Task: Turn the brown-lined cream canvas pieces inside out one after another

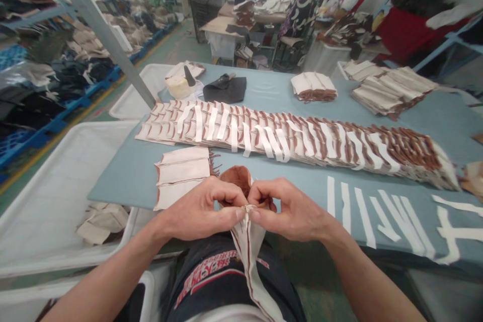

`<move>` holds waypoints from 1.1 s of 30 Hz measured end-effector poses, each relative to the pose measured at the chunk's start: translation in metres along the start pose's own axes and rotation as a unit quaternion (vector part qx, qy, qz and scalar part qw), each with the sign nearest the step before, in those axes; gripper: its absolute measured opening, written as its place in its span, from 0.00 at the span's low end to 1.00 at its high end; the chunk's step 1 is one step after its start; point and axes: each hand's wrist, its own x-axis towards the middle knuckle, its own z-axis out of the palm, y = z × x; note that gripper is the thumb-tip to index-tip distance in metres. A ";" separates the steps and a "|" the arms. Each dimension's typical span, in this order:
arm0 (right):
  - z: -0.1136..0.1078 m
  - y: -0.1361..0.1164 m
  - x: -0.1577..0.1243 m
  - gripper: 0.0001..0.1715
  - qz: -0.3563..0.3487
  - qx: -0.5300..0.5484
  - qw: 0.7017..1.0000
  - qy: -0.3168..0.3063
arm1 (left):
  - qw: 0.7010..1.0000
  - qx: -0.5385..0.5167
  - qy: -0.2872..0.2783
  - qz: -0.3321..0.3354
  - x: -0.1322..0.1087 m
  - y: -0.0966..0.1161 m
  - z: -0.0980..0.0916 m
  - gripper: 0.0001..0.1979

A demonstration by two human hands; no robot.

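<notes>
Close to my body, at the table's front edge, I hold a cream fabric piece with a brown seam and a brown inner side. My left hand pinches its seam between thumb and forefinger. Right beside it, my right hand pinches the same seam, the two thumbs nearly touching. The lower end hangs down over my lap. Just left of my hands lies a flat stack of cream pieces with brown edges and loose threads.
A long overlapping row of cream and brown pieces crosses the blue-grey table, with white strips on it. More white strips lie at right. Stacked pieces, dark cloth sit behind. White bins stand left; people work beyond.
</notes>
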 end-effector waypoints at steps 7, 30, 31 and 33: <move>-0.001 0.001 0.000 0.11 0.024 0.018 1.000 -0.006 | 0.999 0.000 -0.003 -0.035 0.001 -0.001 0.003 0.11; 0.006 0.007 -0.001 0.14 0.008 0.013 1.000 0.005 | 0.997 0.001 0.025 -0.068 -0.001 0.001 0.007 0.08; 0.006 0.009 -0.001 0.14 0.010 0.011 1.000 0.006 | 0.997 -0.002 0.023 -0.067 -0.001 0.000 0.007 0.08; 0.007 0.011 -0.001 0.14 0.013 0.007 1.000 0.009 | 0.998 0.000 0.017 -0.065 -0.001 -0.001 0.007 0.09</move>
